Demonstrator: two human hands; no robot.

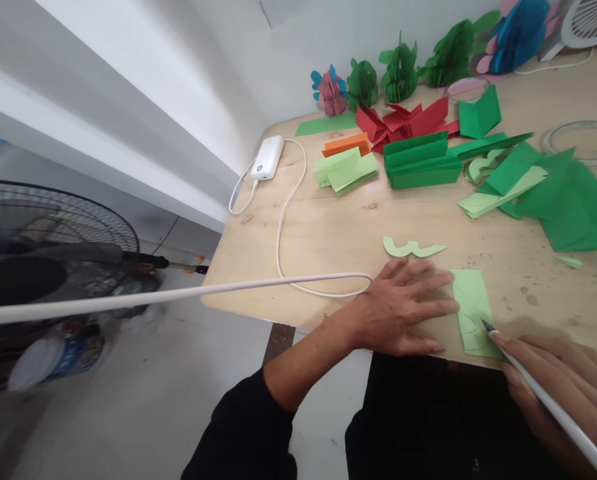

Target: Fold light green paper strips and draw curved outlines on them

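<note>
Our right hand is gripping a white pen, end cut off, left hand resting, fingers spread, against pale-green rectangular paper — white tub label looking blurred.

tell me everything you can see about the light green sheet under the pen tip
The light green sheet looks like paper, roughly rectangular, with faint curved lines drawn on it. It lies flat on the wooden table, near the front edge. The left hand's fingertips rest at its left edge; the pen in the right hand points onto its right side. Any fold is unclear.
</note>
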